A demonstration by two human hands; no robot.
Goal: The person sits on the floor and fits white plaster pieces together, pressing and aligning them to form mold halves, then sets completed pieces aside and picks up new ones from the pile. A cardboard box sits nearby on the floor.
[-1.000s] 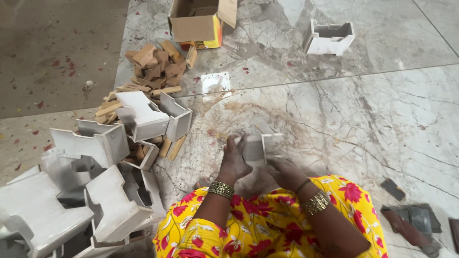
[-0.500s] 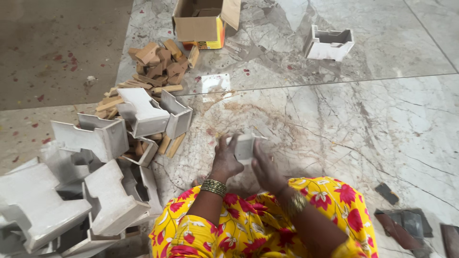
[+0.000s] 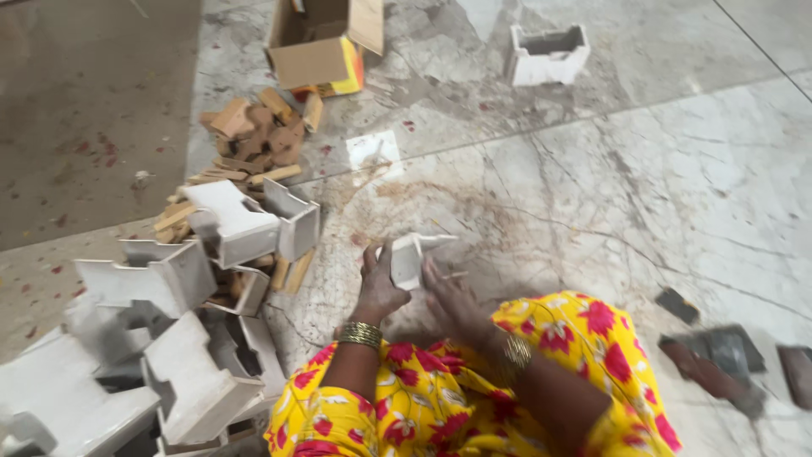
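At the near left lay a heap of white moulded pieces [image 3: 169, 338], with wooden blocks [image 3: 254, 135] farther off and a cardboard box [image 3: 321, 51] beyond them. The left hand [image 3: 376, 288] gripped one small white piece [image 3: 408, 258], lifted a little higher than a second earlier and turned more upright. The right hand [image 3: 452, 300], blurred, touched its near side; whether it was closed I could not tell. Far right stood another white piece [image 3: 545, 55]; near right lay dark scraps [image 3: 719, 355].
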